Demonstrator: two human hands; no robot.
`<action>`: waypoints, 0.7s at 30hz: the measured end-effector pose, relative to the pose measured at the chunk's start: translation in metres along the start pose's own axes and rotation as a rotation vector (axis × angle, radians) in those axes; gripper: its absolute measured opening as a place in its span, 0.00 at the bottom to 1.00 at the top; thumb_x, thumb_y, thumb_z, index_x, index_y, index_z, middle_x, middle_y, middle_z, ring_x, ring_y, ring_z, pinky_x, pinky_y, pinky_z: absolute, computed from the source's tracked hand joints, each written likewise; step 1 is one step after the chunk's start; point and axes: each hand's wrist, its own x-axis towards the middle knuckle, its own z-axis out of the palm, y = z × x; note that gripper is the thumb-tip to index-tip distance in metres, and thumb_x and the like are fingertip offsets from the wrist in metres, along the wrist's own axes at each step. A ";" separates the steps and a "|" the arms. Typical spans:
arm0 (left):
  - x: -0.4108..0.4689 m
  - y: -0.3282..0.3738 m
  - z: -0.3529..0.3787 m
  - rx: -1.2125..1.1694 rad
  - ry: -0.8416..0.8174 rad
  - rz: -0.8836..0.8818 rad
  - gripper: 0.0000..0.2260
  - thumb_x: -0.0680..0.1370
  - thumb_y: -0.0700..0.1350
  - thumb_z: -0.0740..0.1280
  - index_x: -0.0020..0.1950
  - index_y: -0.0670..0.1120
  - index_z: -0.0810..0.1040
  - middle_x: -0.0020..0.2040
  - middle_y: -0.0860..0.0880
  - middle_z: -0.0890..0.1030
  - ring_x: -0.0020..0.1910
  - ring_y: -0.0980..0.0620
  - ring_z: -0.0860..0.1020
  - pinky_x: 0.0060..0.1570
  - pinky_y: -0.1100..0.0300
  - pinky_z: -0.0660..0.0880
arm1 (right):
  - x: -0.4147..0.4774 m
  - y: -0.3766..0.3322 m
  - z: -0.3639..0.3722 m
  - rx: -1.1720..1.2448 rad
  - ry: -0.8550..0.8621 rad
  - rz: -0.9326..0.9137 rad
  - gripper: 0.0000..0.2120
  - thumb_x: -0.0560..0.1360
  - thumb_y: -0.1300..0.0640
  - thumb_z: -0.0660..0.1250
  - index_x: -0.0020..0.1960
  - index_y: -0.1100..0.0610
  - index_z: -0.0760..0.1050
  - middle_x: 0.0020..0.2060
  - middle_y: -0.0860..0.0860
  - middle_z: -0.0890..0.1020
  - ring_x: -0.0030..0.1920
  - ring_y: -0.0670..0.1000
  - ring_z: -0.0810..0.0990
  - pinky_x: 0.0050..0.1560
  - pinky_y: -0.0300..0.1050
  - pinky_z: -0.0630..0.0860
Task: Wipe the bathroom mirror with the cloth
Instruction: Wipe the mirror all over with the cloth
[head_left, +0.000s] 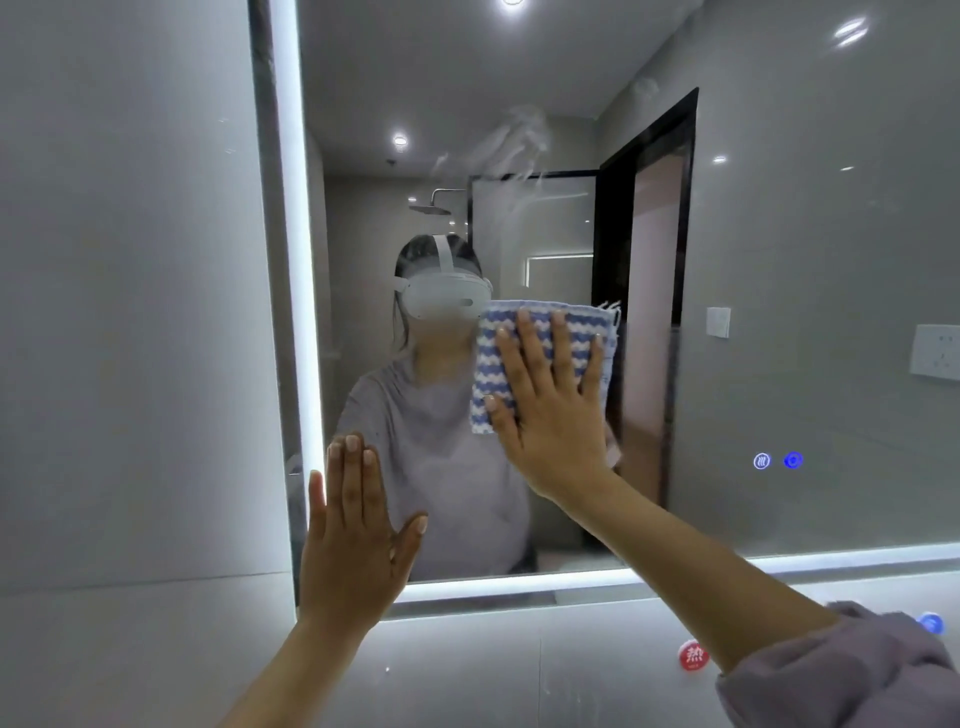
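A large wall mirror (779, 260) with a lit white border fills most of the view. A blue-and-white striped cloth (498, 358) lies flat against the glass near its middle. My right hand (550, 410) presses on the cloth with the fingers spread, palm flat. My left hand (358, 530) rests flat on the mirror's lower left corner, fingers together and pointing up, holding nothing. White smears (519, 140) show on the glass above the cloth. The mirror reflects a person wearing a headset.
Two blue touch buttons (777, 461) glow on the mirror at the lower right. A red round sticker (694, 656) and a blue one (931, 623) sit on the pale wall below the mirror. A grey tiled wall (130, 312) stands to the left.
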 end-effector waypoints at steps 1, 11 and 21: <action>0.000 0.000 0.000 0.004 -0.006 -0.001 0.37 0.77 0.61 0.54 0.76 0.35 0.56 0.77 0.38 0.58 0.78 0.43 0.49 0.75 0.50 0.46 | 0.005 -0.010 -0.001 0.003 -0.003 -0.012 0.31 0.81 0.41 0.45 0.78 0.54 0.45 0.78 0.53 0.48 0.78 0.58 0.46 0.75 0.62 0.39; 0.001 -0.002 0.005 -0.047 -0.060 -0.027 0.36 0.77 0.62 0.54 0.76 0.36 0.59 0.77 0.40 0.58 0.77 0.41 0.56 0.77 0.51 0.44 | 0.041 -0.097 -0.001 0.116 0.019 -0.094 0.29 0.81 0.42 0.46 0.77 0.53 0.46 0.76 0.50 0.46 0.77 0.57 0.46 0.75 0.64 0.45; -0.001 -0.004 -0.006 -0.104 -0.165 -0.034 0.36 0.80 0.63 0.45 0.70 0.35 0.70 0.69 0.35 0.72 0.70 0.36 0.66 0.74 0.50 0.47 | 0.060 -0.151 0.005 0.041 -0.030 -0.133 0.29 0.81 0.41 0.45 0.77 0.52 0.45 0.78 0.50 0.53 0.78 0.58 0.47 0.75 0.63 0.40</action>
